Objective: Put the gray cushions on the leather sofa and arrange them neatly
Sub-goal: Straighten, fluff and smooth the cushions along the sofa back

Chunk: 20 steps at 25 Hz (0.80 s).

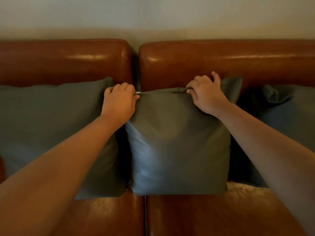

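Note:
Three gray cushions stand upright against the back of the brown leather sofa (221, 62). The middle cushion (177, 147) stands over the seam between the two seat pads. My left hand (119, 99) grips its top left corner, and my right hand (204, 94) pinches its top edge near the right corner, index finger lifted. The left cushion (51, 123) leans beside it, partly behind my left forearm. The right cushion (286, 116) sits further back, partly hidden by my right forearm and the middle cushion.
A plain pale wall (153, 14) rises behind the sofa back. Bare leather seat (204, 215) shows in front of the cushions. A dark gap separates the two backrest pads.

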Tool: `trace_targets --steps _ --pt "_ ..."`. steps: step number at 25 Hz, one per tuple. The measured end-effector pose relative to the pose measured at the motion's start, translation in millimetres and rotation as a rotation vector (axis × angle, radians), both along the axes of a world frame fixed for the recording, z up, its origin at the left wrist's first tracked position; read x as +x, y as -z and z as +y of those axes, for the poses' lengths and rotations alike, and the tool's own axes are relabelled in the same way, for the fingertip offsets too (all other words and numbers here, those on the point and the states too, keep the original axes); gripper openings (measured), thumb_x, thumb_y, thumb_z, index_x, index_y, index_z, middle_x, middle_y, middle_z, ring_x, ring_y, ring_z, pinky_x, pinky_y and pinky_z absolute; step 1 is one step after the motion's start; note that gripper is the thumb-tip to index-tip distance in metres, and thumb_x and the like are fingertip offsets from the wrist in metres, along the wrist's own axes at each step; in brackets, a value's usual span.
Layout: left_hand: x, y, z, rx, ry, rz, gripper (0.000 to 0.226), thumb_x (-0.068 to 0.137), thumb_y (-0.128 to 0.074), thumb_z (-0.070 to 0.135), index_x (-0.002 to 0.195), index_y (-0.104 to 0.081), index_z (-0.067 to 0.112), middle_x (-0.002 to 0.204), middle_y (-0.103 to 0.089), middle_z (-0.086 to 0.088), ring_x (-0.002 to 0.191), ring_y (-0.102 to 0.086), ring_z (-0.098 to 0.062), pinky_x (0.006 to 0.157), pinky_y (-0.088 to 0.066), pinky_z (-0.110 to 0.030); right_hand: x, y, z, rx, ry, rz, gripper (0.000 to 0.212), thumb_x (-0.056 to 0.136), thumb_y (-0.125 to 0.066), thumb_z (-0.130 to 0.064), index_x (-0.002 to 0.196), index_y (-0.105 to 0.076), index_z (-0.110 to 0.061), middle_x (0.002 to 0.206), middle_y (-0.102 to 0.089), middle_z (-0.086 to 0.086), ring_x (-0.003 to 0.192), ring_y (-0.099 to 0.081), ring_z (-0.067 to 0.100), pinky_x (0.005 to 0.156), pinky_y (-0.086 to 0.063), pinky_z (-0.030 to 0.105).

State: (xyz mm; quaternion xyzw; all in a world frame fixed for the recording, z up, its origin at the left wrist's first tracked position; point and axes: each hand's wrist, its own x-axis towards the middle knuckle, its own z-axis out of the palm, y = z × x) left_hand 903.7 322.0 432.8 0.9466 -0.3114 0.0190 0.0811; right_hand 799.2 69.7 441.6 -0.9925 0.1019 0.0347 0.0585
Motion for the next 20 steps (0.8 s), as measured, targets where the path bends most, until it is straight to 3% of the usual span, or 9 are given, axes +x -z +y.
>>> trace_targets --steps 2,4,7,9,11,13,16,18,20 --pt "-1.7 2.0 -3.7 -0.108 -0.071 -0.027 0.026 0.102 -0.040 0.032 0.110 -0.054 0.012 0.112 -0.057 -0.008 0.108 -0.050 -0.029 0.101 -0.030 -0.044 -4.1 9.1 1.4 -0.095 0.077 -0.197 0.029 0.103 -0.041 -0.024 0.114 -0.065 -0.014 0.113 -0.059 0.008 0.112 -0.050 0.032 0.115 -0.014 0.059" --pt "-7.0 5.4 -6.4 -0.143 -0.104 -0.028 0.026 0.102 -0.039 0.032 0.111 -0.053 0.012 0.113 -0.055 -0.009 0.109 -0.049 -0.028 0.100 -0.030 -0.043 -6.1 10.2 14.0 -0.140 0.163 -0.259 0.028 0.102 -0.043 -0.023 0.114 -0.065 -0.013 0.113 -0.057 0.009 0.112 -0.050 0.033 0.115 -0.012 0.062" --pt "-8.0 6.1 -13.7 -0.181 -0.122 0.011 0.024 0.101 -0.041 0.031 0.109 -0.054 0.012 0.112 -0.055 -0.008 0.109 -0.048 -0.028 0.098 -0.032 -0.043 -11.2 -0.7 62.7 -0.052 0.157 -0.364 0.035 0.098 -0.047 -0.029 0.129 -0.058 -0.016 0.131 -0.052 0.009 0.128 -0.043 0.030 0.116 -0.011 0.064" --pt "-6.8 9.6 -9.4 -0.289 -0.108 0.011 0.022 0.099 -0.048 0.030 0.106 -0.057 0.011 0.113 -0.054 -0.010 0.107 -0.048 -0.028 0.095 -0.036 -0.042 -20.3 2.4 102.8 -0.005 -0.033 -0.311 0.051 0.098 -0.041 -0.044 0.142 -0.046 -0.018 0.147 -0.044 0.007 0.141 -0.034 0.027 0.116 -0.011 0.062" --pt "-10.3 17.5 3.4 -0.599 -0.217 0.051 0.022 0.095 -0.053 0.025 0.110 -0.058 0.009 0.119 -0.049 -0.013 0.110 -0.047 -0.028 0.096 -0.038 -0.036 -28.5 14.6 117.8 -0.051 -0.135 -0.181 0.060 0.098 -0.033 -0.054 0.149 -0.034 -0.023 0.156 -0.034 0.007 0.147 -0.023 0.027 0.115 -0.007 0.064" --pt "-25.5 23.9 14.3 -0.946 -0.466 0.305 0.029 0.098 -0.050 0.019 0.125 -0.052 0.007 0.130 -0.046 -0.012 0.117 -0.048 -0.024 0.097 -0.035 -0.021 -28.0 22.6 104.6 -0.089 -0.083 -0.110 0.059 0.099 -0.027 -0.057 0.152 -0.026 -0.030 0.159 -0.028 0.007 0.149 -0.017 0.028 0.114 -0.005 0.066" --pt "-40.7 43.1 17.4 -0.987 -0.672 0.762 0.043 0.100 -0.048 0.026 0.141 -0.043 0.014 0.137 -0.053 -0.004 0.125 -0.050 -0.018 0.101 -0.038 -0.020 -25.2 24.9 95.7 -0.098 -0.049 -0.098 0.056 0.099 -0.029 -0.052 0.151 -0.028 -0.032 0.159 -0.029 0.008 0.149 -0.018 0.031 0.114 -0.005 0.066" --pt "-38.6 49.5 15.7 -0.977 -0.655 0.835 0.043 0.098 -0.052 0.031 0.138 -0.048 0.017 0.125 -0.060 0.000 0.117 -0.056 -0.015 0.103 -0.044 -0.031 -18.6 22.8 105.6 -0.072 -0.030 -0.150 0.054 0.098 -0.037 -0.045 0.148 -0.035 -0.026 0.157 -0.031 0.009 0.148 -0.020 0.030 0.114 -0.003 0.064" --pt "-34.9 49.7 10.3 -0.990 -0.622 0.814 0.027 0.098 -0.053 0.026 0.121 -0.060 0.015 0.104 -0.065 0.003 0.100 -0.061 -0.014 0.094 -0.050 -0.031 0.3 18.1 116.4 0.012 -0.023 -0.223 0.051 0.099 -0.042 -0.038 0.146 -0.039 -0.020 0.155 -0.035 0.007 0.147 -0.023 0.027 0.115 -0.003 0.062"
